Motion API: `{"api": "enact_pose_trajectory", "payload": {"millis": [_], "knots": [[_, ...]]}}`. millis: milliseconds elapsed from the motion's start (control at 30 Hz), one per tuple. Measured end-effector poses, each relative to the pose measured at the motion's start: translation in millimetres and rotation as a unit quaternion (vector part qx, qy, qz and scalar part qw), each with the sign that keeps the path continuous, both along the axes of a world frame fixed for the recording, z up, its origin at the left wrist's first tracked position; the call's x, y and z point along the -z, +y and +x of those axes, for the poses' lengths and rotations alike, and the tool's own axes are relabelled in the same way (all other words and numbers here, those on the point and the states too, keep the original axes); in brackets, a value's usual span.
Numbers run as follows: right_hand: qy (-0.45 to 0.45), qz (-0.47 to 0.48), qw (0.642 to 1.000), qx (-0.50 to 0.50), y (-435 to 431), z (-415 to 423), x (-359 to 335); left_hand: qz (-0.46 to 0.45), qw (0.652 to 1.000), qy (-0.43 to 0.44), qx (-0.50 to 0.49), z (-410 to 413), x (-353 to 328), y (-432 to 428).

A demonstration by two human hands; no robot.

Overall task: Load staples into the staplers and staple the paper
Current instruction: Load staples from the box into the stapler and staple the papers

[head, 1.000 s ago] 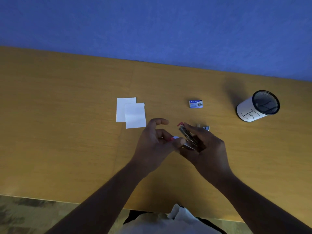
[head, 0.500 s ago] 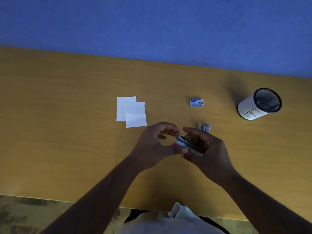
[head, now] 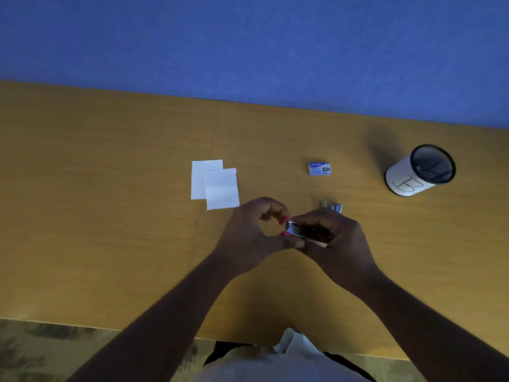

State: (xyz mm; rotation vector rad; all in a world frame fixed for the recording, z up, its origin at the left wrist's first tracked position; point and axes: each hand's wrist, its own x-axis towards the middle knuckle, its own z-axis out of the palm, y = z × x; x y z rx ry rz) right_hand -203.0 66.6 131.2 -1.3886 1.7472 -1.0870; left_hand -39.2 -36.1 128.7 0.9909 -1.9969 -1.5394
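Observation:
A small stapler (head: 298, 232) with red ends and a shiny metal body is held above the wooden table (head: 110, 216). My right hand (head: 336, 241) grips its rear part. My left hand (head: 253, 235) pinches its red front end between thumb and fingers. Two overlapping white paper slips (head: 216, 184) lie on the table to the upper left of my hands. A small blue staple box (head: 319, 169) lies beyond my hands. Small metal pieces (head: 333, 206), perhaps staples, lie just behind my right hand.
A black mesh cup (head: 420, 170) wrapped in white paper marked "B" lies tilted at the far right. A blue wall (head: 248, 45) runs along the table's far edge. The near table edge (head: 82, 325) is below my forearms.
The stapler was open a second ago; its two halves have come closer together. My left fingers have curled round onto its red front end.

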Motion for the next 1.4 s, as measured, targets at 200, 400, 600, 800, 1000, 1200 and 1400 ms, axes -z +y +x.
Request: {"api": "enact_pose_trajectory", "payload": {"millis": [200, 400, 600, 800, 1000, 1200, 1400], "knots": [[-0.033, 0.038, 0.998, 0.041, 6, 1, 6, 0.023, 0.998, -0.058, 0.029, 9, 3, -3], [-0.064, 0.061, 0.991, 0.1, 8, -3, 12, 0.111, 0.981, -0.134, -0.087, 26, 27, -19], [-0.05, 0.106, 0.986, 0.122, 10, -4, 18, 0.057, 0.956, -0.198, -0.211, 27, 50, -45], [-0.048, 0.128, 0.984, 0.119, 13, -1, 22, -0.074, 0.929, -0.314, -0.182, 28, 57, -85], [-0.076, 0.144, 0.981, 0.107, 14, 2, 25, -0.14, 0.876, -0.453, -0.091, 27, 62, -108], [-0.064, 0.148, 0.981, 0.107, 16, 2, 24, -0.147, 0.858, -0.489, -0.064, 20, 64, -115], [-0.062, 0.151, 0.98, 0.113, 15, 3, 20, -0.171, 0.849, -0.495, -0.072, 23, 68, -114]]}}
